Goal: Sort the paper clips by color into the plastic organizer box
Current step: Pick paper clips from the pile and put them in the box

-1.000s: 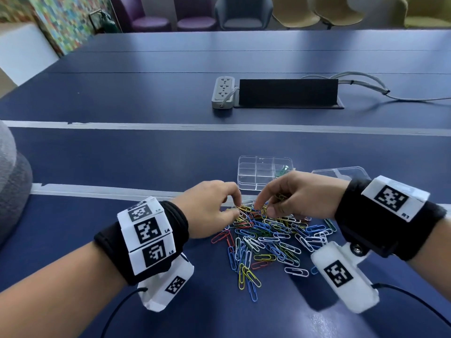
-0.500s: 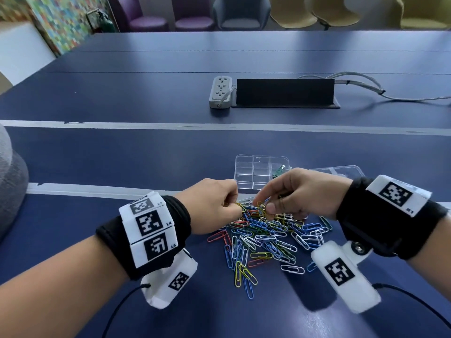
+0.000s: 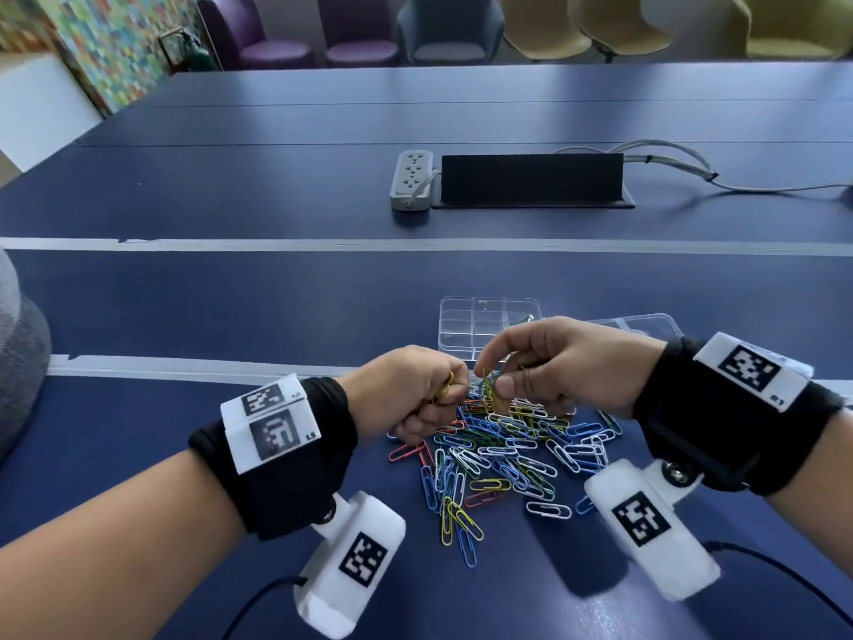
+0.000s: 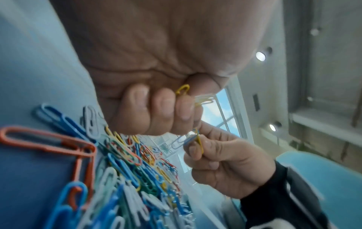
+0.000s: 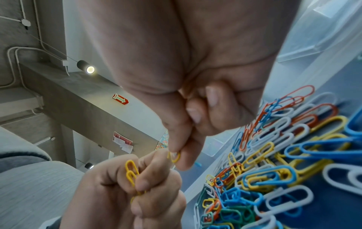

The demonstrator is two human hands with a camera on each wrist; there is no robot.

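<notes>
At the far left edge a grey upholstered cushion (image 3: 18, 362) sits beside the dark blue table (image 3: 231, 293). The left hand (image 3: 415, 394) hovers just above the near-left side of the clip heap, its fingers curled into a fist round a small bunch of yellow paper clips (image 3: 445, 385); the right wrist view shows two yellow loops sticking out of the fist between the fingers (image 5: 131, 172).

Below and between the hands lies the loose heap of coloured paper clips (image 3: 503, 459), blue, white, yellow, red and green, spread on the table top with a few strays towards the near edge.

The right hand (image 3: 554, 367) hangs just right of the left one, nearly touching it. Its thumb and forefinger pinch a yellow paper clip (image 3: 488, 385); a blue clip hangs with it in the left wrist view, and whether it is linked or only caught I cannot tell. The other fingers are curled in.

Just behind the hands stands the clear plastic organizer box (image 3: 466, 325), open, divided into compartments, with green clips (image 3: 526, 320) in its far-right one. Its clear lid (image 3: 646, 326) lies to the right, partly hidden by the right wrist.

Farther back on the table are a grey power strip (image 3: 412, 177) and, just to its right, a black cable hatch flap (image 3: 531, 177) with grey cables (image 3: 683, 164) running off to the right.
</notes>
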